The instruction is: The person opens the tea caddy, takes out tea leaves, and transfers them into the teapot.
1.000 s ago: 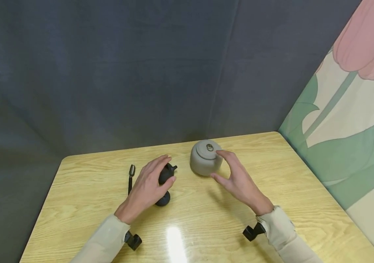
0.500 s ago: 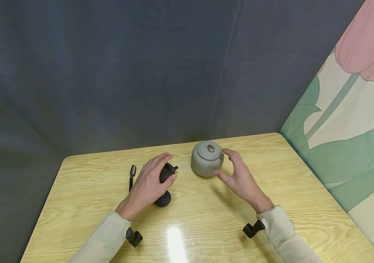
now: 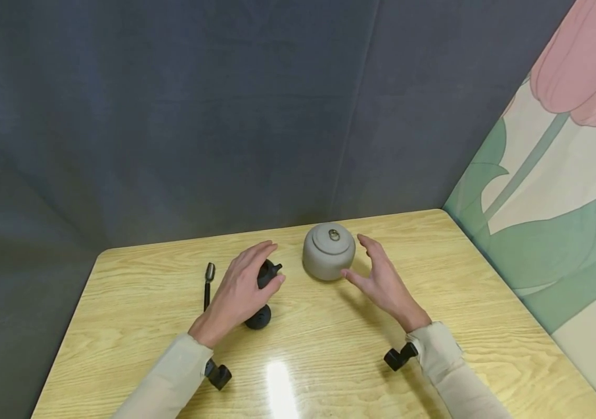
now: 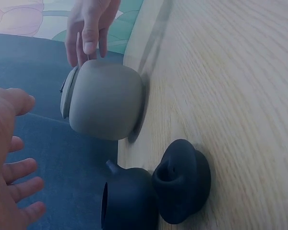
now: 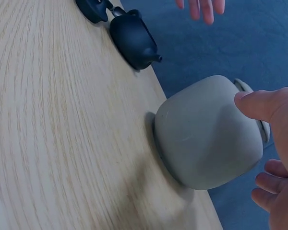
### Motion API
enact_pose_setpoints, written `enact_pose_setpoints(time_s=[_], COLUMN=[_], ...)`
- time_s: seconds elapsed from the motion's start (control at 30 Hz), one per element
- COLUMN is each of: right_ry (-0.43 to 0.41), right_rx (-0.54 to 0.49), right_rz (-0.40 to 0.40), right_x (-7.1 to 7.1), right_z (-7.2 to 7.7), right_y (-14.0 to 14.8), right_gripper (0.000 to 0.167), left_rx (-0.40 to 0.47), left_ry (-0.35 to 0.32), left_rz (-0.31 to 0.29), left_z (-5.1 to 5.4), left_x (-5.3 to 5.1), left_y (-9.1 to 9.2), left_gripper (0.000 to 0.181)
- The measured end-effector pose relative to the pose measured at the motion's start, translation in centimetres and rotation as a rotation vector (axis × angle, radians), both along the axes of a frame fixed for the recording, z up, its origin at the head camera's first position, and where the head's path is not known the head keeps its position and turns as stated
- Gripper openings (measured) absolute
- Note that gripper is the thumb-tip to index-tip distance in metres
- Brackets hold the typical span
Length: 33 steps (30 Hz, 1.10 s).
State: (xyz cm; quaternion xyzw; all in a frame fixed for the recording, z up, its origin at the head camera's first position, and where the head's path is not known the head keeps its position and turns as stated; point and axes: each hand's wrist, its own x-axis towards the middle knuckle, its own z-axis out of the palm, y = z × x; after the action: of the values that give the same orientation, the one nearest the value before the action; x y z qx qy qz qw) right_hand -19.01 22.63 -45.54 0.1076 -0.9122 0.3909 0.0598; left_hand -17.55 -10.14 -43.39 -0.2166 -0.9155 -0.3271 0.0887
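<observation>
A grey lidded jar (image 3: 328, 253) with a small metal ring on its lid stands upright near the table's back edge. Beside its right side is my right hand (image 3: 384, 285), fingers spread and holding nothing. In the right wrist view the thumb overlaps the jar; whether it touches is unclear. My left hand (image 3: 237, 291) hovers over a small black teapot (image 4: 129, 199), its fingers loosely bent with nothing in them. The teapot is uncovered, and a black knobbed lid (image 4: 185, 179) lies close by on the table. In the head view the left hand hides part of both.
A small scoop (image 3: 207, 285) with a black handle and metal head lies left of my left hand, partly covered by it. The wooden table (image 3: 329, 361) ends at a dark curtain (image 3: 224, 116) behind and a floral panel (image 3: 564, 233) on the right.
My right hand has shifted a little right, its index finger no longer overlapping the jar's lid in the head view. My left hand has drifted slightly right. The jar and teapot stay put.
</observation>
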Motion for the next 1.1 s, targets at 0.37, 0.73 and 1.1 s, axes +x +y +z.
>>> enact_pose_setpoints(time_s=[0.37,0.73,1.1], right_ry=[-0.025,-0.011,-0.002], right_rx=[-0.047,-0.069,-0.139], right_rz=[0.015,-0.003,-0.012], right_x=[-1.0,-1.8,-2.7], right_z=[-0.8,-1.6,-2.1], right_y=[-0.8,-1.5,-2.7], right_gripper=[0.097,0.1,0.105], left_rx=[0.005,-0.004,-0.013], left_ry=[-0.01,-0.004,0.002], left_rz=[0.001,-0.015,-0.033], left_z=[-0.3,-0.7,-1.0], left_x=[0.1,0.0,-0.2], left_y=[0.2,0.7,1.7], left_gripper=[0.063,0.064,0.065])
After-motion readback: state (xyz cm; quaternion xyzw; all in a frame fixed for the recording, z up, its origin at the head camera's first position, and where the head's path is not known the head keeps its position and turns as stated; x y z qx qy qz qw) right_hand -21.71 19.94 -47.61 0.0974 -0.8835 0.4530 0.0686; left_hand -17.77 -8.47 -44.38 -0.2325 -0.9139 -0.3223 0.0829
